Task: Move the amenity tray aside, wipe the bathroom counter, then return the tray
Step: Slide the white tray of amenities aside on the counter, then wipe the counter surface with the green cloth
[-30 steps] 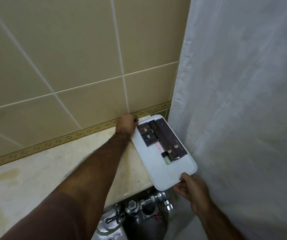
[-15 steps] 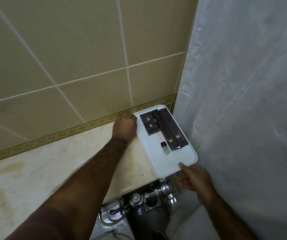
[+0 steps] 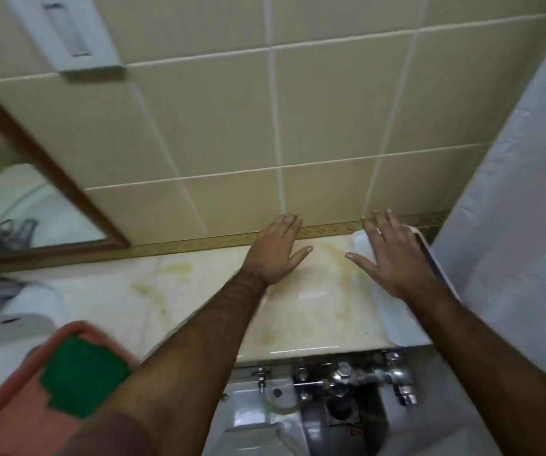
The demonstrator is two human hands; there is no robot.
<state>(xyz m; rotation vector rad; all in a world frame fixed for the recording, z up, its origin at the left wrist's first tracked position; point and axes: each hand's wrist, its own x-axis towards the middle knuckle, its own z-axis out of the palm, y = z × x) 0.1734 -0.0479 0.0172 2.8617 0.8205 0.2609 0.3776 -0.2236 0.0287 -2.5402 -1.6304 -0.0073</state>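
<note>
The tray (image 3: 396, 324) sits at the right end of the tabletop (image 3: 298, 291), next to the white curtain (image 3: 512, 225), with its far end near the wall. That looks like an out-of-the-way spot, so the middle of the tabletop is bare for wiping. The right hand (image 3: 393, 255) is flat over the far part of the tray, fingers spread wide, grip released and holding nothing. It may rest on the tray or float just above it; I cannot tell. It hides what is in the tray, so I cannot see the things inside. Only the white rim and a dark strip along the right side show. The left hand (image 3: 275, 255) lies flat at the back edge of the tabletop, fingertips up to the wall tiles (image 3: 232, 126). Its grip is released too, with nothing in it. Both hands look done with the tray and ready to let go. The tabletop has yellow stains in the middle that need a wipe. At the front left corner there is an orange cloth (image 3: 11, 406) with a green pad (image 3: 81, 376) on it. I think that is the wiping stuff, and a hand must reach for it next. A sink (image 3: 18, 324) sits at the left end. Shiny pipes (image 3: 357, 380) hang under the front edge.
</note>
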